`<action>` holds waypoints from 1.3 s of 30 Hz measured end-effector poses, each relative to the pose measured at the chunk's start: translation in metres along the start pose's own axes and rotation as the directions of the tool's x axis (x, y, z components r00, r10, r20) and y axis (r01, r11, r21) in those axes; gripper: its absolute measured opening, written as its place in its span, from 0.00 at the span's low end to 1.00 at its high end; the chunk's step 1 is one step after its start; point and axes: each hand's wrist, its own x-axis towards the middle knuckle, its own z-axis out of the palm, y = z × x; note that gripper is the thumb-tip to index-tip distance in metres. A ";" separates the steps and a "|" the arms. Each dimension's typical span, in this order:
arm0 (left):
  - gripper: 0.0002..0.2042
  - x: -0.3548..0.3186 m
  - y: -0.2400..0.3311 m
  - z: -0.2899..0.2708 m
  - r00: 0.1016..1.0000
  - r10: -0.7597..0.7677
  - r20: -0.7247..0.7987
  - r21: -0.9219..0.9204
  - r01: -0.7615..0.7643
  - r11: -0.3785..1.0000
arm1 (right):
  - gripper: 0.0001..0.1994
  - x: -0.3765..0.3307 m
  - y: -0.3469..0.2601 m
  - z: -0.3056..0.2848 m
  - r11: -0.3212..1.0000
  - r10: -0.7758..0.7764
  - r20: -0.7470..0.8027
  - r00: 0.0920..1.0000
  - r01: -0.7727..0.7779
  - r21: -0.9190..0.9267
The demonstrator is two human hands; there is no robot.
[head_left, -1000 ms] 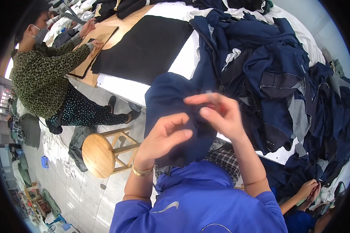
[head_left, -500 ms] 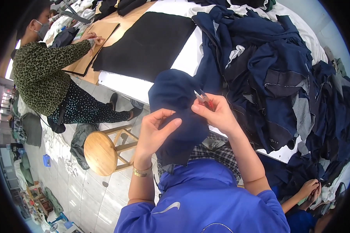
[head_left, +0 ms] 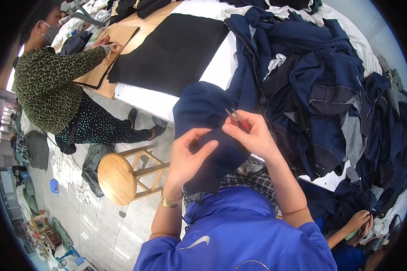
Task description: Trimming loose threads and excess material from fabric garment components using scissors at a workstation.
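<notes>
Since half a second ago, both hands have slid a little toward 6 o'clock, down the dark blue garment [head_left: 208, 113], and the snips [head_left: 236, 119] now show more plainly above the right hand [head_left: 253, 135]. That hand is closed around the snips' red handle, thumb and forefinger pinched, the metal blades pointing toward 11 o'clock over the cloth. The left hand [head_left: 187, 156] sits just beside it at 8 o'clock, fingers loosely curled and the thumb stretched toward the right hand; it rests on the garment, pressing a fold of cloth, though whether it truly grips the fabric cannot be told. A gold bracelet [head_left: 169, 202] circles the left wrist. The garment lies directly beneath and between both hands, draped off the edge of the white table [head_left: 144, 97] toward the person's lap. At 1 to 3 o'clock a heap of dark blue clothes [head_left: 330, 90] covers the table. At 12 o'clock lies a flat black cloth [head_left: 172, 52]. At 10 o'clock a co-worker in a spotted top [head_left: 49, 86] leans on a brown board [head_left: 111, 49]. A round wooden stool [head_left: 117, 178] stands at 8 o'clock on the tiled floor. Another person's hands [head_left: 359, 221] show at 4 o'clock.
</notes>
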 end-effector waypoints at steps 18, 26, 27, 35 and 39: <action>0.09 -0.002 -0.008 -0.001 0.970 -0.241 -0.017 -0.610 0.181 0.771 | 0.08 -0.011 -0.002 0.008 0.901 -0.337 -0.310 0.889 0.209 -0.380; 0.10 -0.001 0.001 0.003 0.982 -0.189 0.015 -0.621 0.157 0.768 | 0.19 -0.026 -0.025 0.018 0.968 0.148 0.134 0.980 -0.172 0.184; 0.10 -0.002 0.004 0.005 0.984 -0.178 0.020 -0.615 0.152 0.774 | 0.20 -0.026 -0.023 0.020 0.973 0.150 0.139 0.979 -0.171 0.153; 0.11 -0.002 0.004 0.004 0.988 -0.154 0.033 -0.567 0.145 0.811 | 0.20 -0.025 -0.021 0.022 0.982 0.131 0.127 0.983 -0.147 0.118; 0.12 -0.002 0.005 0.005 0.989 -0.141 0.048 -0.533 0.145 0.834 | 0.19 -0.023 -0.020 0.019 0.948 0.170 0.163 0.972 -0.206 0.243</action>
